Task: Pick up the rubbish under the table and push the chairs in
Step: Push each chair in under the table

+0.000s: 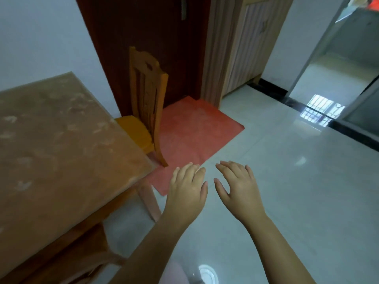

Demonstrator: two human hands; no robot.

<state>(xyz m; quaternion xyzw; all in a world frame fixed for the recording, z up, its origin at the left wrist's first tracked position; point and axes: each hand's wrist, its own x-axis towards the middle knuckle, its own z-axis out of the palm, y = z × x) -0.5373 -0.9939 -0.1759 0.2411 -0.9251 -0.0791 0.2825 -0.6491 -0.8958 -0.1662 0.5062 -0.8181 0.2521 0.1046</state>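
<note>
Chair (pixel 148 93) push judged next; no rubbish seen. Nearest: left hand (pixel 187 188) and right hand (pixel 239 187) side by side over the floor (pixel 297 212), palms down, fingers (pixel 189 169) straight, spread, holding nothing. Beyond: desk (pixel 61 144) corner, red mat (pixel 196 124). Chair stood ahead-left, seat partly under the desk, backrest upright; left hand nearer.

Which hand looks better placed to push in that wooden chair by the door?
Left, probably: the left hand is open and nearer the chair beside the table; the right hand, also open, sits farther over the tiles.
</note>
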